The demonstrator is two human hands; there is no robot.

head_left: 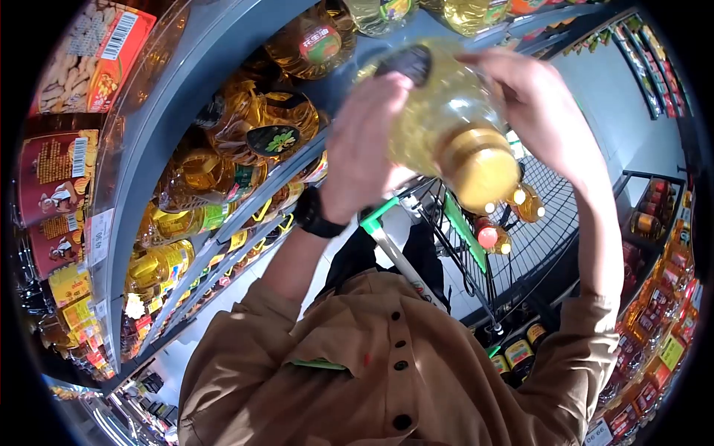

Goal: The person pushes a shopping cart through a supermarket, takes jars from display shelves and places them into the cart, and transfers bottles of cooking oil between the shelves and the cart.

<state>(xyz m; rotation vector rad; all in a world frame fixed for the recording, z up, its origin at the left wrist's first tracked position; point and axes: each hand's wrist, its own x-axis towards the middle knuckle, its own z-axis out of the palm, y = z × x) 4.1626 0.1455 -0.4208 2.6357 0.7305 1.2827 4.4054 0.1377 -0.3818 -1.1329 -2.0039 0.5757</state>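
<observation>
Between my two hands is a large clear bottle of cooking oil point(439, 111), tilted with its yellow cap point(480, 167) towards me. My left hand point(364, 141), wearing a black watch point(318, 213) at the wrist, presses against the bottle's left side near a dark label; it is smeared by motion. On the other side my right hand point(532, 104) curls round the bottle, its fingertips partly hidden. Below the bottle stands a shopping cart point(547, 223) with a green handle point(465, 230). A few small bottles, one with a red cap point(487, 237), lie in it.
To the left, shelves point(160, 97) hold several big oil bottles point(275, 130), with price tags along the edge. More oil bottles point(312, 44) stand on the shelf ahead. Another stocked shelf point(654, 312) runs along the right, with dark jars point(518, 353) low down.
</observation>
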